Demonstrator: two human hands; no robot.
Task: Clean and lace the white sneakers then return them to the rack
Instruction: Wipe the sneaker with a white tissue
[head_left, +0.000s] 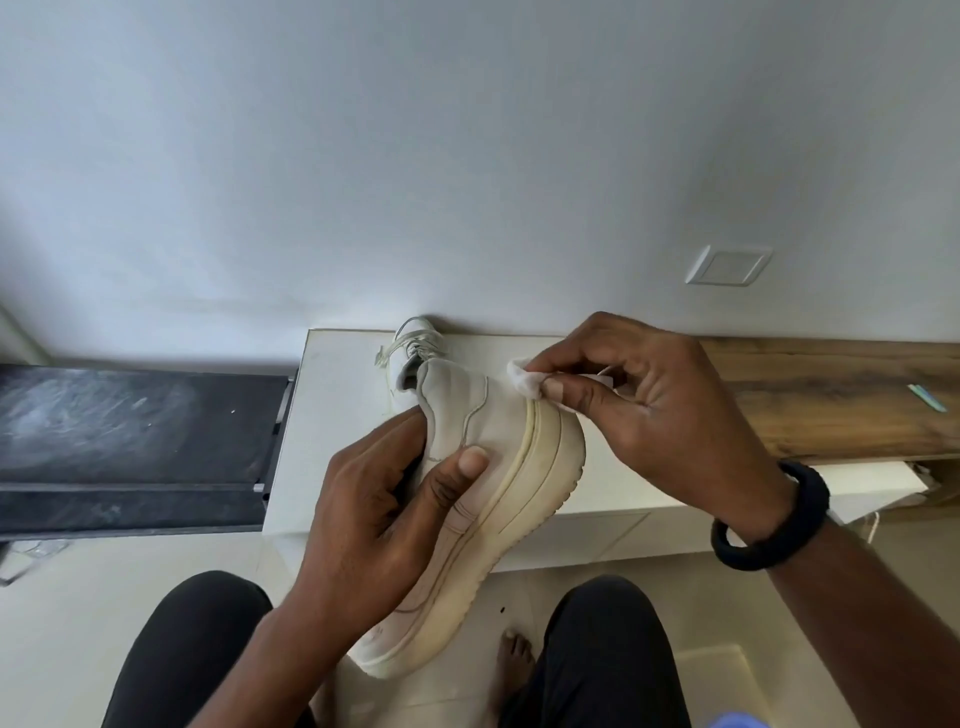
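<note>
sneaker (498, 467) heel up, toe toward person

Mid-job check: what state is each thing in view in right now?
held sneaker: off the floor, tilted on its side, sole rim yellowed.
left hand: grip closed round the held sneaker.
wipe: pressed against the held sneaker's sole seam.
right hand: pinches the wipe.
second sneaker: resting on the white ledge, laces showing.
</note>
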